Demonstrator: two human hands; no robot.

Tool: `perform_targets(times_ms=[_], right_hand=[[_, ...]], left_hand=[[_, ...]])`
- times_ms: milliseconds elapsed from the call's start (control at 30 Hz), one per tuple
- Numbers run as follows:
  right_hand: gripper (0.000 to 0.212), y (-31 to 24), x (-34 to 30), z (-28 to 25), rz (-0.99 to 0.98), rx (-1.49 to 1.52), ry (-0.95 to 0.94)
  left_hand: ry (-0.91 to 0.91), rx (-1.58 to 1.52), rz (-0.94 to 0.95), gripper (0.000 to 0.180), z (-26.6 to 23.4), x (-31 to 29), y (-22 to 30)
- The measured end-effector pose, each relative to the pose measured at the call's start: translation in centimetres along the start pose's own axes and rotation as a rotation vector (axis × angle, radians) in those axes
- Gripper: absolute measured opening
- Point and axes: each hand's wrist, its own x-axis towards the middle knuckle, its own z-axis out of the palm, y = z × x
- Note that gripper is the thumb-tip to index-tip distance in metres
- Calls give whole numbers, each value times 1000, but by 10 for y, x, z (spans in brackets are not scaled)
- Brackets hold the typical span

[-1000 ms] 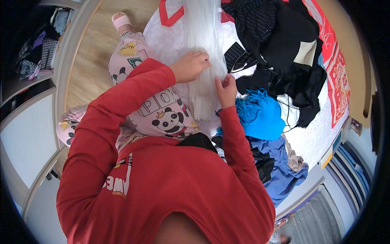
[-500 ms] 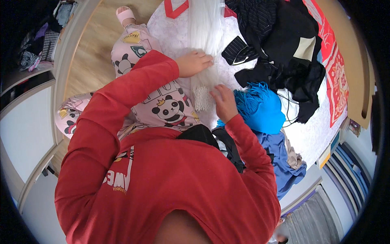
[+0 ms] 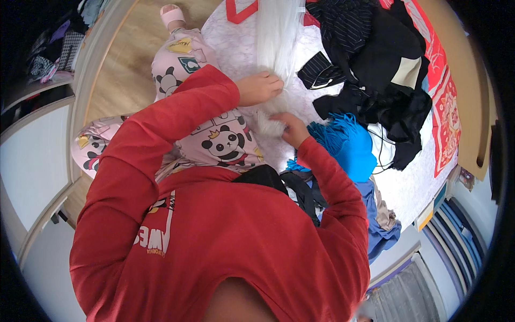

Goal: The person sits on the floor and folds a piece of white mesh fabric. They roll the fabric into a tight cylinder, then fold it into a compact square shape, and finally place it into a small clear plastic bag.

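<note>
A long, sheer white strip of cloth [image 3: 276, 37] with a netted, fringe-like end runs from the far edge toward my lap. My left hand [image 3: 261, 88] is curled over it above the netted part, fingers bent and partly hidden in the cloth. Just nearer, my right hand [image 3: 291, 130] pinches the side of the netted end [image 3: 268, 126], which is bunched and tilted toward the fingers. Beside the right wrist lies a bright blue bundle with tassels [image 3: 348, 147].
The pale marbled bed surface [image 3: 228, 45] bears a heap of black clothes [image 3: 375, 70] on the right. A red patterned cloth [image 3: 445, 118] follows the right edge. Blue fabric [image 3: 381, 236] lies by my right elbow. My legs in pink panda-print trousers [image 3: 185, 56] sit at left.
My right hand has gone from spread fingers beside the netted end to pinching it. That end is now gathered and shifted. The left hand has barely moved.
</note>
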Motion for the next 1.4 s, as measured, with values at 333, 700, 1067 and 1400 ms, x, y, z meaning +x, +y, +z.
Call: perform_targets(times_ms=[333, 700, 1067, 1400], right_hand=[[30, 1, 33, -10, 457, -11, 101], [25, 26, 63, -18, 568, -23, -46], [29, 41, 81, -30, 514, 87, 492], [27, 10, 116, -26, 358, -86, 493]], left_hand=[[-5, -326, -418, 31, -17, -5, 7], [26, -157, -278, 22, 1, -6, 40], [-21, 138, -250, 21, 10, -6, 47], [-3, 141, -208, 23, 10, -5, 48]])
